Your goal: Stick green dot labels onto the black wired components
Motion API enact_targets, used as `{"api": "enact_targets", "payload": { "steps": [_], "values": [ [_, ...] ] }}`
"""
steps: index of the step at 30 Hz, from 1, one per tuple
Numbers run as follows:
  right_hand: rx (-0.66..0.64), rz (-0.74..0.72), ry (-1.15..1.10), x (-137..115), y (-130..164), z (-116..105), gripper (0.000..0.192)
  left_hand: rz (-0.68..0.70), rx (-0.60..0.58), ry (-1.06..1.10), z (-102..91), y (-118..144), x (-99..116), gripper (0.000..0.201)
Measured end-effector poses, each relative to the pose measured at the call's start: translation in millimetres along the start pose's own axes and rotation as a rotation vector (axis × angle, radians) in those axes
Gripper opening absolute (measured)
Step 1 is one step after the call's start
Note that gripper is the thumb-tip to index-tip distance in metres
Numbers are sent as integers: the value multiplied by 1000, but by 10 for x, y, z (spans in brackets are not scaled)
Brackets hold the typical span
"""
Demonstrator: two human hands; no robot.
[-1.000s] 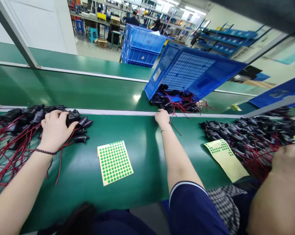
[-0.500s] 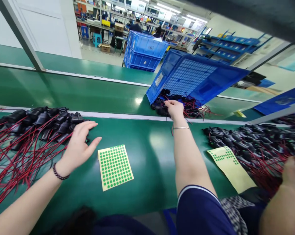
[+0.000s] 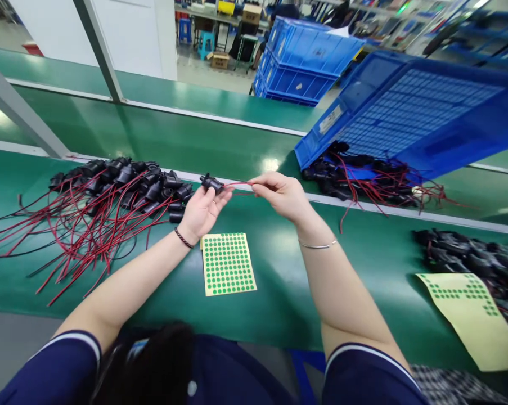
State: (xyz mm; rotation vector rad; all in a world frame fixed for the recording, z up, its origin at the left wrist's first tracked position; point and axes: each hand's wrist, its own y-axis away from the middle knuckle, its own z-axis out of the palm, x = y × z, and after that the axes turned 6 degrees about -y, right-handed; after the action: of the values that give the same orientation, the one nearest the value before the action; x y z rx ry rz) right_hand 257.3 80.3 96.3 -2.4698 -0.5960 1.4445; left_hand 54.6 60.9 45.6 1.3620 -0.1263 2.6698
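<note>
Between my hands stretches one black connector (image 3: 212, 183) with red wires. My left hand (image 3: 202, 209) cups the black body with its fingers under it. My right hand (image 3: 281, 194) pinches the red wires just to its right. Both hands hover over the green belt (image 3: 279, 281), above a yellow sheet of green dot stickers (image 3: 228, 264). A large pile of black connectors with red wires (image 3: 110, 197) lies to the left of my left hand. A tilted blue crate (image 3: 409, 112) at the back right spills more connectors (image 3: 355, 177) onto the belt.
A second yellow sticker sheet (image 3: 473, 318) lies at the right by another connector pile (image 3: 477, 259). Stacked blue crates (image 3: 304, 73) stand beyond the far belt. A grey frame post (image 3: 21, 115) crosses at the left.
My right hand pulled a connector from the spilled heap under the crate and brought it to the middle. My left hand left the big pile and took the connector's black body. The view shifted left.
</note>
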Motion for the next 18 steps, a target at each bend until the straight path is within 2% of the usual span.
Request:
{"api": "enact_targets", "payload": {
  "steps": [2,3,4,6,8,13,18],
  "values": [
    [109,-34,129,119,126,128,26,135,46,-153,-165,-15,-13,26],
    [109,-44,182,168,210,192,25,193,64,-228,-253,-14,-38,32],
    [62,-49,221,203,305,258,22,243,78,-301,-339,-7,-74,38],
    [-109,-46,265,231,504,395,11,318,88,-455,-490,24,-161,45],
    [-249,-19,288,214,679,532,8,374,66,-610,-598,76,-243,47],
    [-337,43,335,154,862,766,15,375,-80,-861,-664,232,-304,35],
    [-333,28,362,194,868,836,12,392,-113,-955,-643,298,-282,31]
  ]
}}
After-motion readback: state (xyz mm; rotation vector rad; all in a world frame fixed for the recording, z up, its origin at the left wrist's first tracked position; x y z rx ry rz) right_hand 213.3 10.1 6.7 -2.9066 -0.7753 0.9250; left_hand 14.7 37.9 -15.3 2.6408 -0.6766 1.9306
